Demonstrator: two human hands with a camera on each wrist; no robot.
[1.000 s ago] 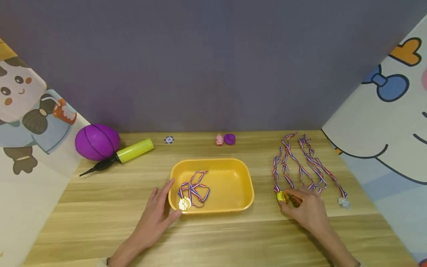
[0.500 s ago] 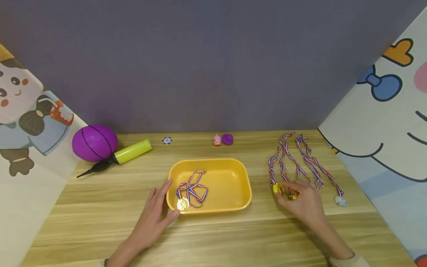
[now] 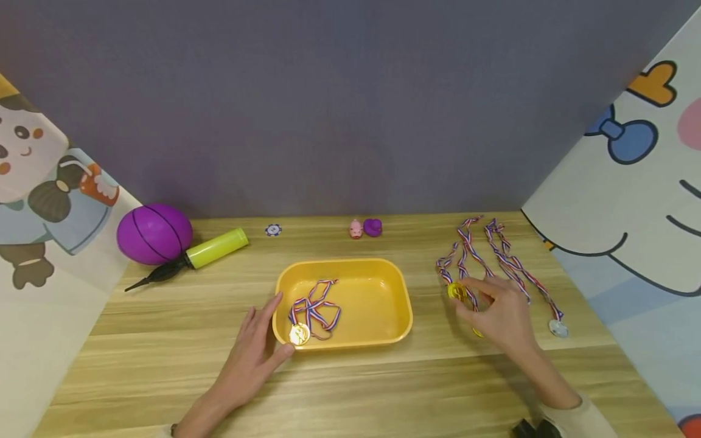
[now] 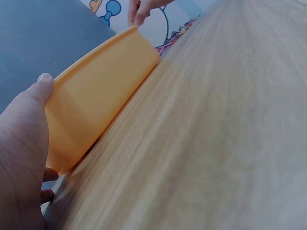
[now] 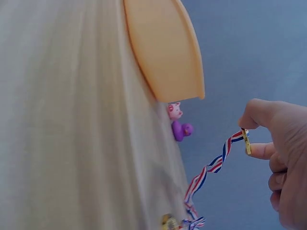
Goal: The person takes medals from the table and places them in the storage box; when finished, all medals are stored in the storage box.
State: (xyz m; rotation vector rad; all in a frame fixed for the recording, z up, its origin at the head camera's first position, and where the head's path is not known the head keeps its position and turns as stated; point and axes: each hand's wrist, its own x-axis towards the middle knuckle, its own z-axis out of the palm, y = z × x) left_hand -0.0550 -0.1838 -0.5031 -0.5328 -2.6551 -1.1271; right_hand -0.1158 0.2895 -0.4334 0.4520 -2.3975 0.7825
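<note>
1. Rugby-shaped purple ball (image 3: pixel 154 233) sits far left at the back of our wooden table (image 3: pixel 350 389), with a yellow hand pump (image 3: pixel 188 260) lying just beside it, and a small blue chip (image 3: pixel 272 230) a little further right.
2. Our left hand (image 3: pixel 249 359) rests flat against the near-left corner of the yellow tray (image 3: pixel 394 292), fingers straight, thumb touching its front wall.
3. Inside that tray we see one gold medal (image 3: pixel 299 334) at the near-left corner, its striped ribbon (image 3: pixel 316 306) bunched beside it.
4. Behind the tray stand a pink pig toy (image 3: pixel 356 229) and a purple duck toy (image 3: pixel 373 227), touching.
5. Our right hand (image 3: pixel 501 316) pinches a second gold medal (image 3: pixel 457 291) between thumb and forefinger, lifted off the table right of the tray, its ribbon trailing down.
6. More ribbons (image 3: pixel 506 258) lie stretched toward the back wall, another gold medal (image 3: pixel 477 333) shows under our hand, and a silver medal (image 3: pixel 558 328) lies furthest right.
</note>
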